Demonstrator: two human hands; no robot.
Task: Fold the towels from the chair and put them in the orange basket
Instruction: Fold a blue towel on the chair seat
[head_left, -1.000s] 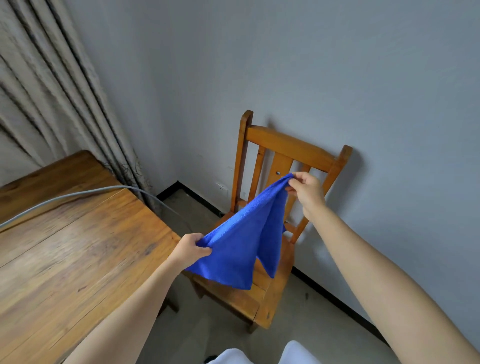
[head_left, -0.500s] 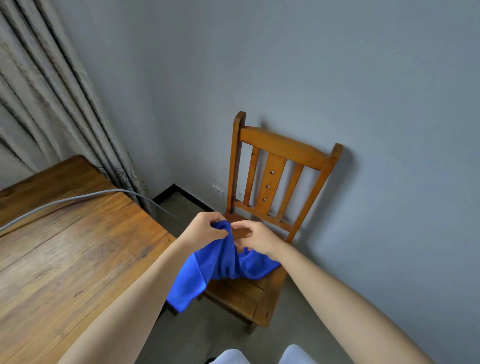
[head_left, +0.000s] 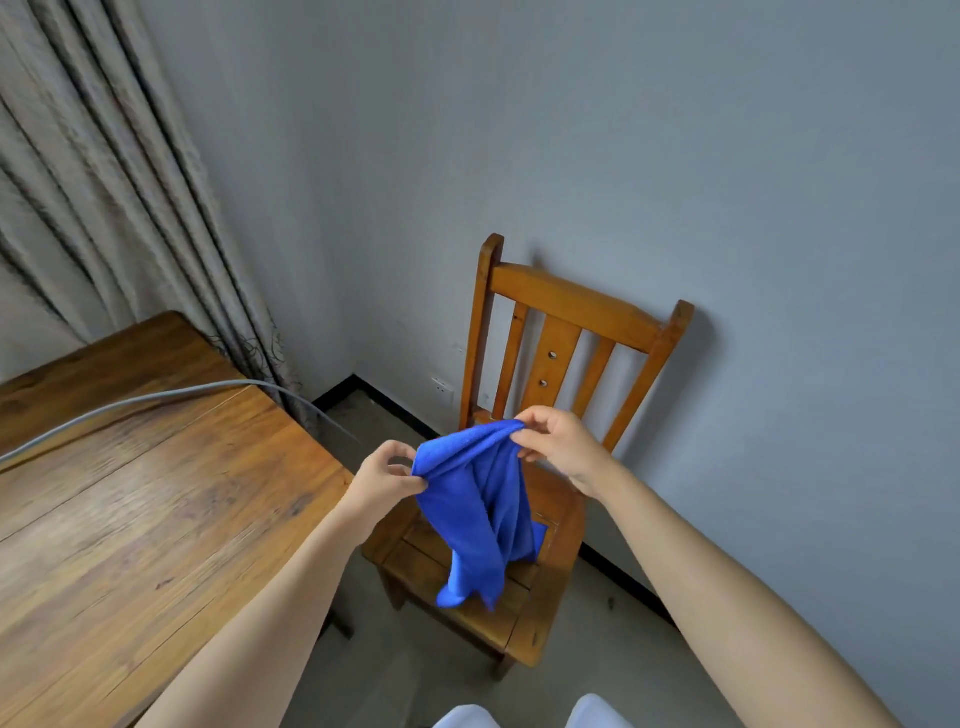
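Observation:
A blue towel (head_left: 475, 512) hangs folded over in the air above the seat of a wooden chair (head_left: 574, 306). My left hand (head_left: 384, 475) pinches its upper left corner. My right hand (head_left: 563, 447) pinches the upper right corner, a short way from the left hand. The towel's lower end droops down to the chair seat. No orange basket is in view.
A wooden table (head_left: 130, 493) stands at the left with a grey cable (head_left: 156, 397) across it. A grey curtain (head_left: 104, 171) hangs behind it. The chair stands against a grey wall (head_left: 675, 130). A wall socket (head_left: 442, 387) is low beside the chair.
A second ago the towel was stretched wide between my hands. The hands came together above the seat, then drew slightly apart and lifted the doubled towel.

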